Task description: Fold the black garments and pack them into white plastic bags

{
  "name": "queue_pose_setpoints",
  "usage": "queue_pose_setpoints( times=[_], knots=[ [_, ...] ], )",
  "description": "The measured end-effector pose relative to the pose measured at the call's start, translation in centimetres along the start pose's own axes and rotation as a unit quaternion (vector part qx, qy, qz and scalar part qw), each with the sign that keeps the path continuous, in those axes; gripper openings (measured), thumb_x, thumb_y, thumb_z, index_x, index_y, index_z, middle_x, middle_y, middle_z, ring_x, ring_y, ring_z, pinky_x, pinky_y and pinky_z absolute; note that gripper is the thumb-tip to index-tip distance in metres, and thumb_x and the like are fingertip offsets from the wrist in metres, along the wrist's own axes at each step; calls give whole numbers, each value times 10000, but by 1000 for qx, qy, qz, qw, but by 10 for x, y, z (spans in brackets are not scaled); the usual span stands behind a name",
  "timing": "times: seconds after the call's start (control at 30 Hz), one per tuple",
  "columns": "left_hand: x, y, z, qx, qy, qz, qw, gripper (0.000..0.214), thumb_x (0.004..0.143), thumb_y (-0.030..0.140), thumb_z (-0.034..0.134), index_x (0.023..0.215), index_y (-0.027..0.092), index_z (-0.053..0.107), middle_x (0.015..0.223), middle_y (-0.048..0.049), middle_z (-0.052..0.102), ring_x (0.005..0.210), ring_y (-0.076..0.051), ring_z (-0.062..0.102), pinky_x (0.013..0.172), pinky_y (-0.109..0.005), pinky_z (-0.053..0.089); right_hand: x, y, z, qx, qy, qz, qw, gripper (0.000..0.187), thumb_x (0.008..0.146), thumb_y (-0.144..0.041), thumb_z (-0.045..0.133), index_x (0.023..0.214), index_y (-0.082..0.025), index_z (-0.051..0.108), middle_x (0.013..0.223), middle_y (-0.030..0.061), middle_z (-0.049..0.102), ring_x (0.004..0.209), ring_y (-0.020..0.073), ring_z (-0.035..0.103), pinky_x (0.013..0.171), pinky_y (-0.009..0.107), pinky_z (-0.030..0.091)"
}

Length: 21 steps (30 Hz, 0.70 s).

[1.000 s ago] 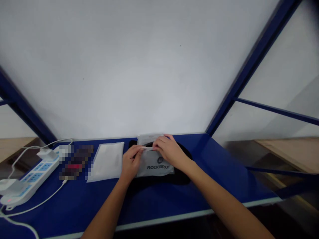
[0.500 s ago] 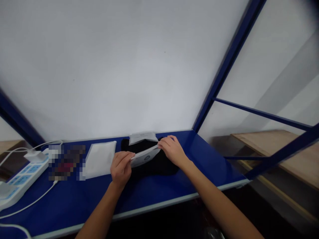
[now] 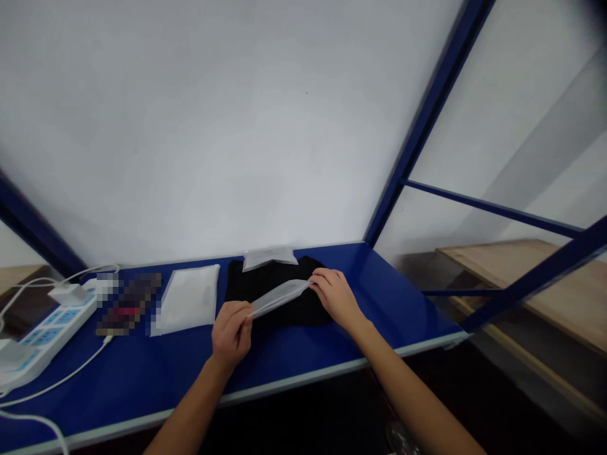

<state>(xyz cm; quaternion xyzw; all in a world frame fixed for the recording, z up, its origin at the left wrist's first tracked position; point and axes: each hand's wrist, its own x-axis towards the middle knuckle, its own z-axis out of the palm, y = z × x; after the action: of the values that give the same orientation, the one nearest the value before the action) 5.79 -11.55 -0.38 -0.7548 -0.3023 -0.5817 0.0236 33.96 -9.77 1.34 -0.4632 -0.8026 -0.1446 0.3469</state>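
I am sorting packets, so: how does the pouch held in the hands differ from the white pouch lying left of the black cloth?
The held pouch is lifted and tilted, nearly edge-on; the white pouch lies flat on the table. The held pouch is pinched at its ends by the left hand and right hand, over the black cloth; the white pouch is untouched. Both are pale and thin.

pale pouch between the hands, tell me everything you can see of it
The pouch is a flat, pale grey-white bag, frosted plastic by its look. Seen nearly edge-on, it reads as a long thin strip sloping down to the left. The left hand pinches its lower end, the right hand its upper end. It is held over the black cloth on the blue table; whether it touches the cloth is unclear.
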Motion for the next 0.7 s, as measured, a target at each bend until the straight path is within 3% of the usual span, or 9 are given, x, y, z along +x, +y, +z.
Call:
queue_pose_setpoints(
  times=[0.17, 0.3, 0.37, 0.43, 0.53, 0.63, 0.7],
  knots=[
    [-7, 9, 2, -43, -93, 78, 992, 232, 850, 151, 550, 1036, 217, 673, 962, -90, 732, 876, -221, 679, 816, -389, 552, -22, -35, -3, 54, 39, -2, 998, 142, 980, -254, 549, 999, -208, 682, 1067, 114, 666, 1017, 249, 609, 873, 420, 485],
    [-6, 16, -3, -99, -174, 104, 974, 324, 858, 351, 551, 1116, 193, 668, 1055, -139, 717, 943, -263, 678, 851, -419, 544, -31, -43, 2, 71, 47, 4, 996, 173, 986, -210, 520, 955, -204, 690, 1017, 102, 678, 968, 232, 609, 853, 404, 482],
    [-1, 16, -4, -131, -197, 49, 970, 389, 877, 448, 510, 1109, 178, 666, 1080, -156, 703, 987, -280, 666, 867, -425, 535, -32, -39, 4, 72, 21, -12, 997, 198, 989, -184, 501, 950, -208, 693, 970, 84, 690, 918, 214, 616, 836, 383, 475],
    [8, 11, -1, -124, -217, -76, 965, 368, 923, 437, 441, 1077, 188, 664, 1083, -143, 695, 1014, -266, 652, 886, -407, 521, -32, -34, 5, 62, 0, -34, 998, 220, 990, -160, 487, 935, -209, 694, 935, 73, 699, 888, 206, 616, 818, 366, 466],
    [26, -3, 10, -62, -268, -252, 928, 322, 938, 380, 436, 1098, 196, 647, 1080, -113, 688, 976, -235, 653, 883, -378, 511, -31, -25, 6, 34, -13, -43, 998, 241, 991, -159, 473, 891, -200, 689, 914, 79, 699, 851, 210, 609, 771, 352, 457],
    [39, -22, 28, -29, -309, -307, 899, 378, 892, 386, 518, 1181, 167, 625, 1116, -134, 684, 923, -246, 670, 878, -386, 507, -29, -13, 7, 57, -45, -6, 997, 201, 975, -187, 509, 856, -192, 671, 903, 84, 691, 822, 210, 610, 739, 347, 456],
    [40, -34, 40, -18, -314, -316, 895, 447, 869, 400, 561, 1228, 137, 607, 1131, -168, 680, 934, -273, 674, 891, -406, 497, -29, -5, 8, 121, -73, 59, 988, 143, 941, -210, 566, 826, -195, 651, 863, 63, 680, 787, 202, 611, 720, 339, 465]
  ],
)
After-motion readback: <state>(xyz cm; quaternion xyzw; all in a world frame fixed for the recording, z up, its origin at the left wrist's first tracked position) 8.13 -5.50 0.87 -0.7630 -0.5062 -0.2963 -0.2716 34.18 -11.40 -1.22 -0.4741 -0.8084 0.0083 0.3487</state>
